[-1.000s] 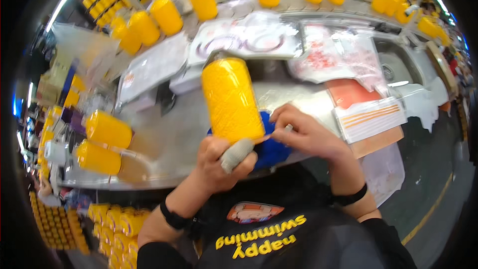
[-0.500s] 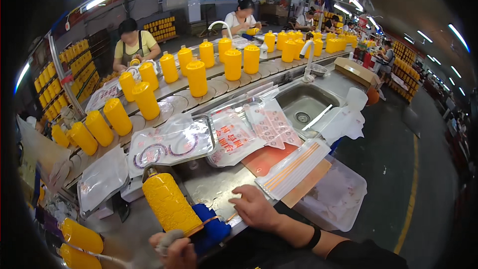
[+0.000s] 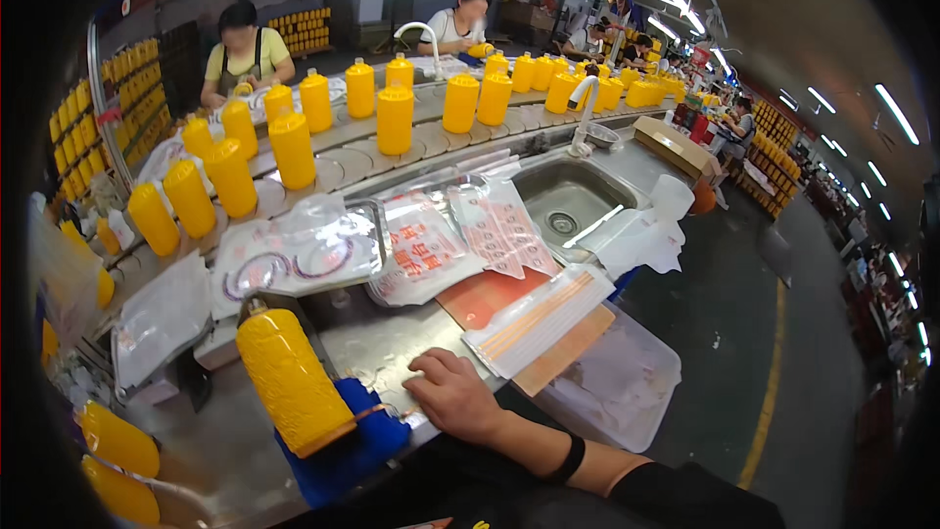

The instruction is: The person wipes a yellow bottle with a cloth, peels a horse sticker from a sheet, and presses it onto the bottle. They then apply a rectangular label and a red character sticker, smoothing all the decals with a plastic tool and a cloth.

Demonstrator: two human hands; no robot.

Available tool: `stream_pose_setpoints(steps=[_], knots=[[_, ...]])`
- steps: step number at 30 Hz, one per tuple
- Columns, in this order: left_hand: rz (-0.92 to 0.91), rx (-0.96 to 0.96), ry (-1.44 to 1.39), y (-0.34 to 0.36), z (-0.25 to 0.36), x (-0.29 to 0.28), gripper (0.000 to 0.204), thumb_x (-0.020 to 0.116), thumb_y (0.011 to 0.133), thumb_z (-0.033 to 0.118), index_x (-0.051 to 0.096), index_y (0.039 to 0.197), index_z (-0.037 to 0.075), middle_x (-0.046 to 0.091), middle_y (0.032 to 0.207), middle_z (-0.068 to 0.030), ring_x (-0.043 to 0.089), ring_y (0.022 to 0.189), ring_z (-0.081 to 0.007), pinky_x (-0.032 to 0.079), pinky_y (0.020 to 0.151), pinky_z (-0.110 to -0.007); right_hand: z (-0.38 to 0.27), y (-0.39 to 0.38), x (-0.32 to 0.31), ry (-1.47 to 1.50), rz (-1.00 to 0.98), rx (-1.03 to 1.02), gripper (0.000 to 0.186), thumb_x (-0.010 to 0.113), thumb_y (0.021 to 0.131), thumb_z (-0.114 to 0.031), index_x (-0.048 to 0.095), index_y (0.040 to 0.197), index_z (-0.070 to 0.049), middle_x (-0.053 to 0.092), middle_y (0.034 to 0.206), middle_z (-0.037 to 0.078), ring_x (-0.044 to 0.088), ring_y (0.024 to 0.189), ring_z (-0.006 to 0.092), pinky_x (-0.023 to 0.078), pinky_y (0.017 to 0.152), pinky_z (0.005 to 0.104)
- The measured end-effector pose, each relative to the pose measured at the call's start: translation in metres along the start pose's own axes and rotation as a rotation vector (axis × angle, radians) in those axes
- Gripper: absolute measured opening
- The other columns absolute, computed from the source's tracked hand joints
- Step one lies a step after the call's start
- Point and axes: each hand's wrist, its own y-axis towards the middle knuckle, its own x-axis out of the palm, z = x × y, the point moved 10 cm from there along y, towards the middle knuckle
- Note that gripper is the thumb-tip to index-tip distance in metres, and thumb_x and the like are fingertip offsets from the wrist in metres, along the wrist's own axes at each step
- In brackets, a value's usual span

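Observation:
My right hand (image 3: 455,397) rests at the near edge of the steel counter (image 3: 377,338), its fingers loosely bent and a little apart, with nothing visible in them. A dark band circles that wrist. To its left, a yellow bottle (image 3: 292,377) with a raised pattern lies tilted on a blue cloth (image 3: 367,441), its neck pointing away from me. A thin tan strip runs from the bottle's base across the cloth toward my right hand. My left hand is out of view.
Yellow bottles (image 3: 394,122) stand along the conveyor (image 3: 343,171). Trays with printed transfer sheets (image 3: 421,250) lie beside the sink (image 3: 568,201). A white plastic bin (image 3: 627,382) sits at the right. More bottles (image 3: 119,439) lie lower left. Two people work across the conveyor.
My left hand, near the bottle's base before, has dropped out of view. The whole view has shifted, moving counter things leftward in the picture. My right hand stays by the counter edge.

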Motion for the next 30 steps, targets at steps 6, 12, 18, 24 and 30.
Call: stream_pose_setpoints(steps=[6, 12, 18, 24, 30], knots=[[-0.099, -0.195, 0.128, -0.045, -0.074, 0.038, 0.054, 0.059, 0.089, 0.055, 0.059, 0.126, 0.015, 0.056, 0.125, -0.0115, 0.048, 0.112, -0.0270, 0.039, 0.092, -0.042, 0.000, 0.001, 0.002, 0.012, -0.023, -0.002, 0.015, 0.066, 0.081, -0.013, 0.064, 0.095, -0.009, 0.058, 0.106, 0.007, 0.054, 0.109, 0.0261, 0.044, 0.083, 0.0396], [-0.147, -0.309, 0.242, -0.086, -0.113, 0.044, 0.054, 0.059, 0.089, 0.054, 0.059, 0.125, 0.014, 0.056, 0.124, -0.0112, 0.048, 0.111, -0.0269, 0.039, 0.091, -0.041, -0.002, 0.001, 0.003, 0.006, -0.021, -0.033, 0.016, 0.066, 0.080, -0.013, 0.064, 0.096, -0.009, 0.059, 0.104, 0.007, 0.055, 0.108, 0.0261, 0.045, 0.080, 0.0389], [-0.162, -0.370, 0.309, -0.108, -0.130, 0.039, 0.053, 0.059, 0.089, 0.054, 0.060, 0.124, 0.014, 0.056, 0.122, -0.0110, 0.048, 0.111, -0.0267, 0.039, 0.091, -0.041, 0.001, 0.001, 0.005, -0.024, -0.014, -0.024, 0.016, 0.066, 0.079, -0.013, 0.064, 0.095, -0.010, 0.060, 0.103, 0.006, 0.056, 0.106, 0.0252, 0.044, 0.077, 0.0377], [-0.143, -0.458, 0.379, -0.122, -0.141, 0.029, 0.053, 0.060, 0.089, 0.053, 0.060, 0.124, 0.014, 0.056, 0.121, -0.0107, 0.048, 0.110, -0.0266, 0.039, 0.090, -0.041, -0.001, 0.001, 0.003, -0.025, -0.016, -0.036, 0.016, 0.066, 0.079, -0.015, 0.064, 0.095, -0.012, 0.060, 0.103, 0.002, 0.057, 0.105, 0.0228, 0.043, 0.074, 0.0368], [-0.152, -0.495, 0.387, -0.125, -0.153, 0.031, 0.052, 0.060, 0.089, 0.053, 0.060, 0.123, 0.014, 0.056, 0.120, -0.0104, 0.048, 0.109, -0.0265, 0.039, 0.089, -0.041, -0.001, 0.001, 0.003, -0.019, -0.015, -0.038, 0.016, 0.067, 0.080, -0.015, 0.064, 0.095, -0.012, 0.060, 0.103, 0.002, 0.056, 0.106, 0.0220, 0.043, 0.074, 0.0366]])
